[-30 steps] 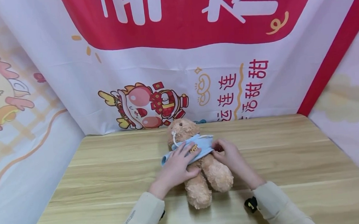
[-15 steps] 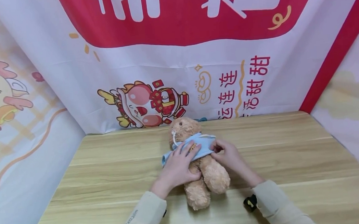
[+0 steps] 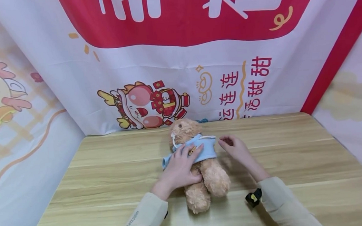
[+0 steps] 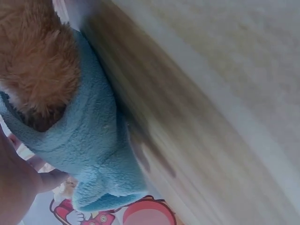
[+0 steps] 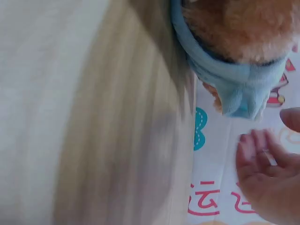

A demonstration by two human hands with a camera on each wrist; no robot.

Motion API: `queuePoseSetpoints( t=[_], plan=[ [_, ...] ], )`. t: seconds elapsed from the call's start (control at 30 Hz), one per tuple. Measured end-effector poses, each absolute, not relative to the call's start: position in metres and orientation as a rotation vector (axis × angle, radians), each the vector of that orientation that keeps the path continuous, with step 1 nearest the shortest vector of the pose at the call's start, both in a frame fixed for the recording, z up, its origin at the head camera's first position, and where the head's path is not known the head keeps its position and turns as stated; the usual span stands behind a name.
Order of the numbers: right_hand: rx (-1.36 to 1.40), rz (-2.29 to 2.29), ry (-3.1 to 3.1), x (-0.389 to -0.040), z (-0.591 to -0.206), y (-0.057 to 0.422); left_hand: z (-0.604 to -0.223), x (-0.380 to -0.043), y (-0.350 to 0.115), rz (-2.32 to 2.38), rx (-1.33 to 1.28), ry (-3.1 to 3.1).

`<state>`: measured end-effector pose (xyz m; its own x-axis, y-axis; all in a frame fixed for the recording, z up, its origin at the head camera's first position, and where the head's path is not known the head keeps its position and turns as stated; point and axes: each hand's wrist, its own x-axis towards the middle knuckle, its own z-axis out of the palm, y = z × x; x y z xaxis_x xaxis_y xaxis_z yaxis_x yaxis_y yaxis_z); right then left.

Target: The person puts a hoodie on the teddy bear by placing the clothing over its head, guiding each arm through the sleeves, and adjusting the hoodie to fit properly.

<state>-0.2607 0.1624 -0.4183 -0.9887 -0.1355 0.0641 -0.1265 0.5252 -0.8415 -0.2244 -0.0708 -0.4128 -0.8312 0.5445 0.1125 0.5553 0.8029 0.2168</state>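
Note:
A light-brown teddy bear (image 3: 217, 178) lies on its back on the wooden table, its head toward the back edge. It wears a light-blue hoodie (image 3: 207, 152) with white drawstrings and a small yellow motif on the front. My left hand (image 3: 179, 168) rests across the bear's belly, fingers spread on the hoodie and thumb by the legs. Just right of the hoodie's sleeve, my right hand (image 3: 235, 150) is held with loosely bent fingers and nothing in them. The right wrist view shows a gap between that hand (image 5: 269, 173) and the sleeve (image 5: 243, 105).
The wood-grain table (image 3: 110, 179) extends to both sides of the bear. Behind it hangs a white and red printed cloth (image 3: 184, 57), reaching down to the table's back edge. Patterned cloths (image 3: 23, 136) stand at the sides.
The right hand, earlier pinching the hoodie's right side, has let go and moved slightly right and up. The sleeve and hem now lie flatter. The left hand stays on the belly.

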Motion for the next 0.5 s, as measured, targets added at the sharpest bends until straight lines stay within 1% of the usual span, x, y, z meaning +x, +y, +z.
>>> queuePoseSetpoints(
  t=[0.07, 0.17, 0.3, 0.5],
  plan=[
    [-0.181, -1.464, 2.694, -0.265, -0.419, 0.162, -0.412, -0.225, -0.07, -0.354, -0.897, -2.943],
    [-0.173, -1.449, 2.581, -0.269, -0.421, 0.159, -0.41, -0.225, -0.069, -0.309, -0.898, -2.954],
    [-0.16, -1.534, 2.503, -0.273, -0.425, 0.154, -0.409, -0.225, -0.067, -0.278, -0.896, -2.971],
    [-0.192, -1.714, 2.593, -0.272, -0.434, 0.146, -0.409, -0.222, -0.064, -0.238, -0.863, -2.967]
  ],
)
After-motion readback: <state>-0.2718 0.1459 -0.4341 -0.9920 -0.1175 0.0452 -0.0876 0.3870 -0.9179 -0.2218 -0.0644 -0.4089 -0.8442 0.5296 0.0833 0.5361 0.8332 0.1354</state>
